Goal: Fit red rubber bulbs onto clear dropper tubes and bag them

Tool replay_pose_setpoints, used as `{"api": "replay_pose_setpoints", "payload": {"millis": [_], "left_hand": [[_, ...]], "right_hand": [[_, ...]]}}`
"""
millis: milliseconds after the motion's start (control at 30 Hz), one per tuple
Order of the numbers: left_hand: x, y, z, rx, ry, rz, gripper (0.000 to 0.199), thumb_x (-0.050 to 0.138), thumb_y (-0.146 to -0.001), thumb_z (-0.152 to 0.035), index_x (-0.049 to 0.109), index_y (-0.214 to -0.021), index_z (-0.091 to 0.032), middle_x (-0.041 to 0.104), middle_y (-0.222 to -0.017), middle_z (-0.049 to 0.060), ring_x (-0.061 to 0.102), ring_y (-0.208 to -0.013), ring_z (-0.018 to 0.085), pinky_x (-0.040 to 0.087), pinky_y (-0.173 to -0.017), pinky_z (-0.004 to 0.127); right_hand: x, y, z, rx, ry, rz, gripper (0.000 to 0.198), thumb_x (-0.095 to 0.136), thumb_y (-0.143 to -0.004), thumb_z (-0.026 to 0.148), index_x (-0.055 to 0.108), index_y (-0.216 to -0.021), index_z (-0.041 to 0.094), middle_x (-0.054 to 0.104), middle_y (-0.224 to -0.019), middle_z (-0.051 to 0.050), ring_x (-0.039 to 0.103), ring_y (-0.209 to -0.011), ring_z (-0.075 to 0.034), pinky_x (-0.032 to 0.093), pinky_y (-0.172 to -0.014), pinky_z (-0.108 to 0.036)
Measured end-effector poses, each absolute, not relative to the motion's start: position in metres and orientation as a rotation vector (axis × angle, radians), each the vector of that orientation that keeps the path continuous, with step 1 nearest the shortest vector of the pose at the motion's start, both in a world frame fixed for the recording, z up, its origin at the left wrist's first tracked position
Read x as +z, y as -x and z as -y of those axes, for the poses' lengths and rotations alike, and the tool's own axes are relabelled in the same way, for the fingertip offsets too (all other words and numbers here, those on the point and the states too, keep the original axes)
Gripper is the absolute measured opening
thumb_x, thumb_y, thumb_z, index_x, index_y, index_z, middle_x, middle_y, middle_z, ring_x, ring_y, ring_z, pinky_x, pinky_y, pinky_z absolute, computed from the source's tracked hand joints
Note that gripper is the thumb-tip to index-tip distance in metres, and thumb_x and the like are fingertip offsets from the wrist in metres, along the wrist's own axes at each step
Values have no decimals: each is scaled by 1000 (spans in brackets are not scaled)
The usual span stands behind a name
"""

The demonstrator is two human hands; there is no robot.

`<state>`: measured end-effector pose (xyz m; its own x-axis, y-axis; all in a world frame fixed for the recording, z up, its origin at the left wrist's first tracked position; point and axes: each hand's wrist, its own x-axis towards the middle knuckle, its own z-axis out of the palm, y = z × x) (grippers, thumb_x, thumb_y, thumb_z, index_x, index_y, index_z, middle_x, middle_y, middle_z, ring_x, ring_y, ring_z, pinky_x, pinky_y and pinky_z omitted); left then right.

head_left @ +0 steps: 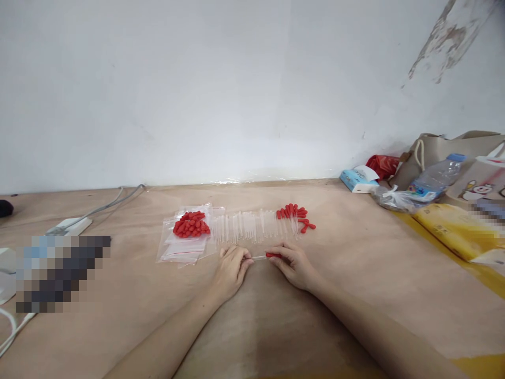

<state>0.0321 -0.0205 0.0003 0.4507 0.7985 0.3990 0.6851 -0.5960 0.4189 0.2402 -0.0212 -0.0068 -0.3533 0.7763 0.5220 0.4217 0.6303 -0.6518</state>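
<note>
Between finger and thumb, my left hand (232, 266) grips a thin clear dropper tube (258, 258) lying level. My right hand (292, 266) pinches a red rubber bulb (270, 255) at the tube's right end; how far the tube sits inside it cannot be made out. Just beyond my hands lies a row of clear tubes (244, 226), side by side. Red bulbs (292, 211) cluster at the row's right end, some seemingly on tubes. To the left, a heap of loose red bulbs (191, 225) rests on clear zip bags (181, 250).
A pale wall (236, 95) stands behind the brown-covered table (130, 295). At right are a tissue pack (359, 180), a plastic bottle (437, 176), a yellow package (453, 226) and bags. On the left lie a power strip (73, 226), cables (106, 202) and a blurred-out dark item.
</note>
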Motion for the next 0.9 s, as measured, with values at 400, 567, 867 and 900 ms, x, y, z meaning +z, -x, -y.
{"api": "replay_pose_setpoints", "payload": {"millis": [400,567,867,900], "left_hand": [[-2,-30,21,931,-2629,-1187,17,40,-88,-24,57,-88,-21,64,-78,0,57,-73,13,31,-76,31],[-5,-28,19,933,-2653,-1119,19,41,-88,-21,58,-94,-21,66,-84,1,59,-75,13,32,-77,31],[-6,-28,21,847,-2705,-1058,22,36,-89,-18,58,-85,-21,67,-82,1,58,-73,13,28,-73,30],[-5,-28,22,830,-2727,-1060,23,36,-89,-18,58,-85,-21,66,-82,1,58,-73,13,28,-72,30]], "right_hand": [[-4,-238,24,594,912,2043,18,48,-84,25,62,-95,23,63,-79,-3,57,-70,-13,46,-63,-24],[-6,-236,26,565,895,2000,19,45,-85,26,61,-93,22,64,-80,-3,58,-71,-14,46,-64,-25],[-10,-240,26,555,836,2065,18,45,-85,25,62,-91,23,65,-80,-3,58,-71,-14,45,-64,-24],[-11,-240,26,542,832,2085,18,46,-85,25,62,-91,23,65,-80,-3,58,-72,-14,45,-65,-25]]}}
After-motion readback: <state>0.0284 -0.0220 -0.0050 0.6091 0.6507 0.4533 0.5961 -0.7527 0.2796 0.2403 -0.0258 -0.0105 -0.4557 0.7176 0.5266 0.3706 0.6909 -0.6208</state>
